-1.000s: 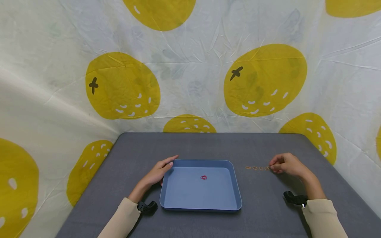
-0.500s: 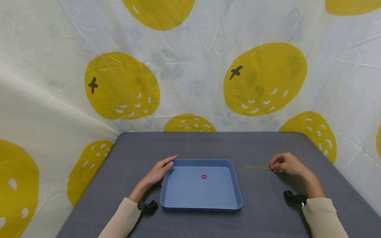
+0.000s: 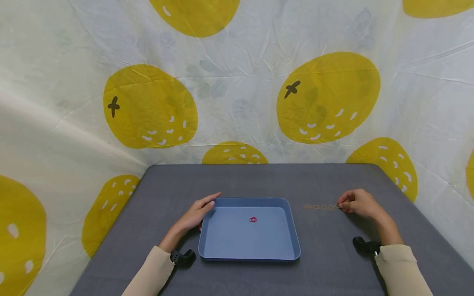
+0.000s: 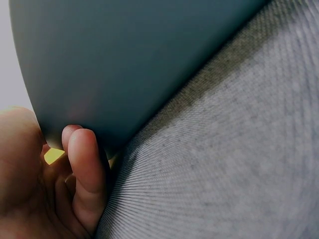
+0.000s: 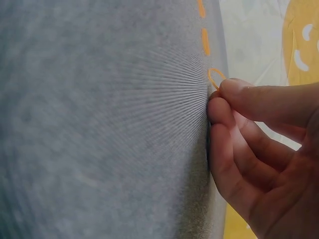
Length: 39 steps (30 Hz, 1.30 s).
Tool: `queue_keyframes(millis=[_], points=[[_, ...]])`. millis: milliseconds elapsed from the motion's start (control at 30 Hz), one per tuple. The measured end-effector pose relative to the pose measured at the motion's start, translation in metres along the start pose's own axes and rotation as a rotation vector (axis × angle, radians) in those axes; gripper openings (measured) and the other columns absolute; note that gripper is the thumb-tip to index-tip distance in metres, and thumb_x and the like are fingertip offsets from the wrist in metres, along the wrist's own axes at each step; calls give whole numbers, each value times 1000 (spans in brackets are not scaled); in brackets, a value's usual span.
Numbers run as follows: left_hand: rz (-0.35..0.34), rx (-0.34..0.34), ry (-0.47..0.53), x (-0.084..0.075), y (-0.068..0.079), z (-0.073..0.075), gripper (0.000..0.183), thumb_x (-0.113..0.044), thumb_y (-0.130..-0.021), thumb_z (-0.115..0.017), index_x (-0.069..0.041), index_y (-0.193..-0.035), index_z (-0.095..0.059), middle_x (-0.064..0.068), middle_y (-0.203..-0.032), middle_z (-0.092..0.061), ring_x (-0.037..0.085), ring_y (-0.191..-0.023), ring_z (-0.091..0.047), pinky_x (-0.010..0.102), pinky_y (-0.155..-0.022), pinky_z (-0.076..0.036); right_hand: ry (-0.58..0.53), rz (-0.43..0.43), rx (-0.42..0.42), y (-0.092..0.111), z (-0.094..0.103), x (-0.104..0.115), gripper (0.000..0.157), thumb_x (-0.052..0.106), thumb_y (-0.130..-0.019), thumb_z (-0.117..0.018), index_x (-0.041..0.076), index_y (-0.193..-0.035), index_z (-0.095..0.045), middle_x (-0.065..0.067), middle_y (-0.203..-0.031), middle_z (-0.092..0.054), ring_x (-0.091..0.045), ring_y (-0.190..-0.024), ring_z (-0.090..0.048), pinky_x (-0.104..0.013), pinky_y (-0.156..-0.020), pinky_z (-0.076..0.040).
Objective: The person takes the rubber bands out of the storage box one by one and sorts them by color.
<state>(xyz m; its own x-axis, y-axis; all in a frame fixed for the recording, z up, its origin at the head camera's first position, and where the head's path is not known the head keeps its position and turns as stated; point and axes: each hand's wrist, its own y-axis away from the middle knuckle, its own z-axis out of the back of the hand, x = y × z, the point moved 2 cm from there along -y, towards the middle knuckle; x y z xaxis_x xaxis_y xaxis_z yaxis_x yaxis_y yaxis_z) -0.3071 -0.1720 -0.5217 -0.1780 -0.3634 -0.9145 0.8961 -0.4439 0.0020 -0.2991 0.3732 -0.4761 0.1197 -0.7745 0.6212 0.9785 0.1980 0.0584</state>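
My left hand point(image 3: 194, 214) holds the blue tray point(image 3: 292, 230) at its far left corner, thumb at the rim. In the left wrist view, curled fingers point(image 4: 85, 159) touch the tray's outer wall point(image 4: 114, 64). Inside the tray lies a small red rubber band point(image 3: 253, 219), possibly more than one, overlapping. To the right, my right hand point(image 3: 358, 203) is low over the table, at the right end of a row of several orange rubber bands point(image 3: 316, 207). Its thumb and fingertips pinch one orange rubber band point(image 5: 210, 74), whose loop sticks out in the right wrist view.
Grey cloth covers the table point(image 3: 259, 179), whose far corners are rounded. Behind and beside it hangs a pale curtain point(image 3: 237, 107) with large yellow fruit prints. Black wrist cameras sit on both wrists, the left one point(image 3: 183, 258) close to the tray's side.
My right hand has shifted very slightly right, relative to the row of rubber bands. The left hand and the tray stay put; the head view drifts a little.
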Motion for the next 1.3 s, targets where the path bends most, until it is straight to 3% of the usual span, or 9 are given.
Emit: queue_keyframes(millis=[333,700,900,1300], points=[[-8,-7,15,-4,1,-2,42,-34,-104,-40,-31,-146,-41,9,-143,-47,22,-34,-44,41,-36,-45,41,-26,0,0,0,0,11,9,-88,-67,-1,-92,-71,-6,-79,-69,-11,-66,-58,-26,-56,-51],[1,-10,11,3,-2,0,41,-42,-102,-42,-40,-143,-42,5,-143,-47,23,-35,-46,42,-36,-47,36,-26,39,1,4,-2,13,10,-88,-67,0,-93,-72,-5,-80,-70,-11,-67,-60,-24,-57,-52],[9,-25,-10,3,-1,-1,41,-36,-104,-41,-35,-145,-41,5,-144,-45,22,-36,-45,40,-36,-46,27,-23,48,1,4,-2,12,10,-88,-68,0,-93,-72,-6,-81,-70,-11,-67,-60,-25,-57,-52],[4,-23,19,-24,9,-3,42,-25,-105,-40,-21,-147,-42,11,-141,-48,17,-36,-44,36,-36,-44,34,-43,48,0,2,-4,14,11,-87,-68,0,-94,-71,-5,-82,-69,-12,-70,-60,-25,-58,-52]])
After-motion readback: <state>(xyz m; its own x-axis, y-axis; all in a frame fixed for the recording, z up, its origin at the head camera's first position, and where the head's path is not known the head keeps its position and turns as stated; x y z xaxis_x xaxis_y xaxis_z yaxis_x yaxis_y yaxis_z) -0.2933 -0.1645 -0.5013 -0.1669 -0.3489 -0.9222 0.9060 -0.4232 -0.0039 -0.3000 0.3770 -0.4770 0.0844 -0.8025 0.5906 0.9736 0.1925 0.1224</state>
